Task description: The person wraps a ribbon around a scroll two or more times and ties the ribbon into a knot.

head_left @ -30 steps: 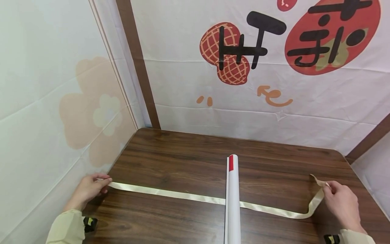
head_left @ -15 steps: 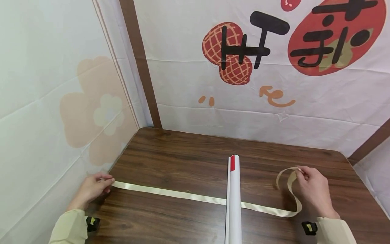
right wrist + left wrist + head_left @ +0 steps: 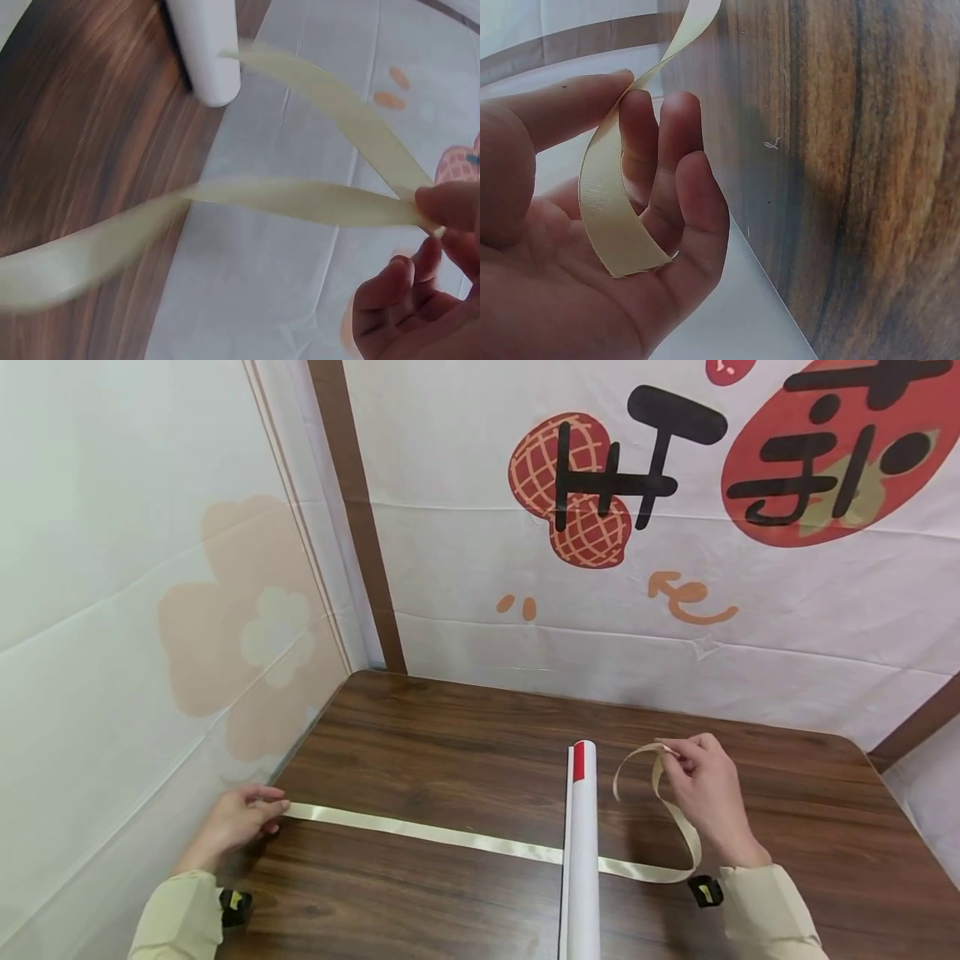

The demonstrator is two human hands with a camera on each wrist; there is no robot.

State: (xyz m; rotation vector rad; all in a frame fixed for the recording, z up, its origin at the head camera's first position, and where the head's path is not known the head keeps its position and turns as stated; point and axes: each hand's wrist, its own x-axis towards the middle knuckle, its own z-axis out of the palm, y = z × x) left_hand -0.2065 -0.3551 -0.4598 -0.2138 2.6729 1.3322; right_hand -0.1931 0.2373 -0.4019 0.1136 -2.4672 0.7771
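A pale yellow satin ribbon (image 3: 431,833) stretches across the table and passes beneath a white roll (image 3: 583,860) with a red patch near its far end. At the table's left edge my left hand (image 3: 238,820) pinches the ribbon between thumb and forefinger. Its cut end hangs over the palm in the left wrist view. Right of the roll, my right hand (image 3: 707,789) is raised and pinches the ribbon near its other end. From there a free tail curves left toward the roll, while the rest loops down to the table. Where the roll covers it, the ribbon is hidden.
The brown wood-grain table (image 3: 420,735) meets a printed white cloth wall (image 3: 465,652) at the back. Another cloth wall (image 3: 112,610) with a flower print stands close along the left. Dark wrist devices (image 3: 705,891) sit at both sleeves.
My right hand has moved left and farther back toward the roll, carrying the ribbon, whose slack now forms a taller loop. The left hand keeps its pinch at the table edge. The head view has shifted slightly.
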